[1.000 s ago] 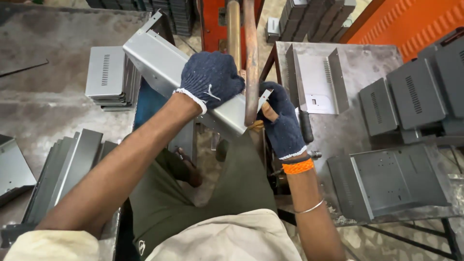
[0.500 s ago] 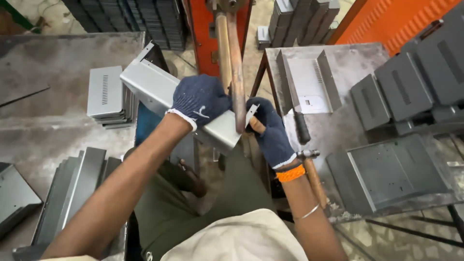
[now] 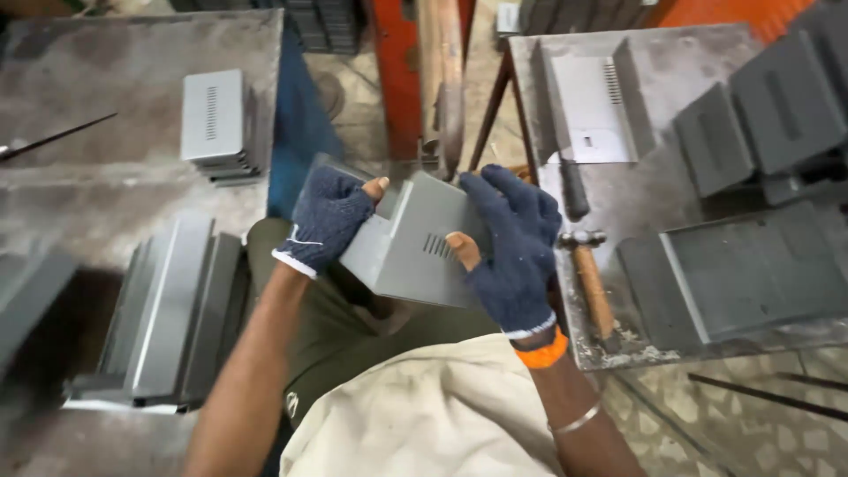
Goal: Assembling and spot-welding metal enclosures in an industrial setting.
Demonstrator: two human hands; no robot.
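I hold a grey bent sheet-metal cover with a row of vent slots over my lap. My left hand, in a dark blue knit glove with the fingertips bare, grips its left end. My right hand, gloved the same way and wearing an orange band at the wrist, grips its right side with the thumb beside the slots. A wooden-handled hammer lies on the right table just past my right hand.
Stacks of similar grey covers sit on the left table and at lower left. The right metal table carries an open U-shaped panel and more dark covers. A wooden lever and red machine frame stand ahead.
The cover has come down from in front of the lever toward my lap and been turned. My right hand now grips it by the side; the view has tilted downward.
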